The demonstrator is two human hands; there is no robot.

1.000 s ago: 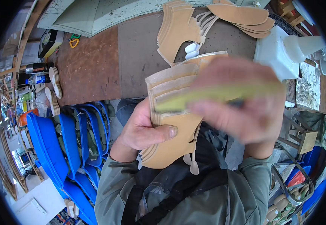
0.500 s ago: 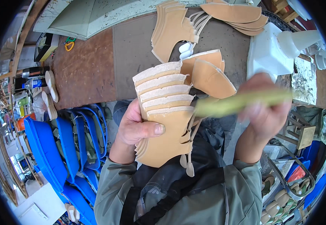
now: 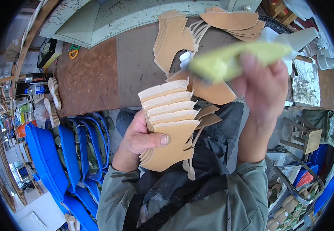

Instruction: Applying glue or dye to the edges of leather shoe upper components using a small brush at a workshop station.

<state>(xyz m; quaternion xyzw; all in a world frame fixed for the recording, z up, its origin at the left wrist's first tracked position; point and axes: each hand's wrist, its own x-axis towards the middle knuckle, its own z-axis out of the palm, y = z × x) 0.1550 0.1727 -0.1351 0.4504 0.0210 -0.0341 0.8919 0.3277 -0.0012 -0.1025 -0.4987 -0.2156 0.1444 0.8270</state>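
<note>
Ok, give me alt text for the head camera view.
A person's left hand holds a fanned stack of tan leather pieces, while the right hand lifts a blurred yellow-green tool above a brown worktable bearing more tan pieces.

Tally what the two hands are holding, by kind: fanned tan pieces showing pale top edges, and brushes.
Fanned tan cut pieces, left hand: 5
Yellow-green brush, blurred, right hand: 1
Total: 6

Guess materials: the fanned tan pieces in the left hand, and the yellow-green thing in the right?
Tan pieces in the left hand: probably leather or leather-like sheet, matte tan faces, pale raw-looking top edges, thin enough to fan. Yellow-green thing in the right hand: too motion-blurred to tell; possibly a plastic or foam handle.
</note>
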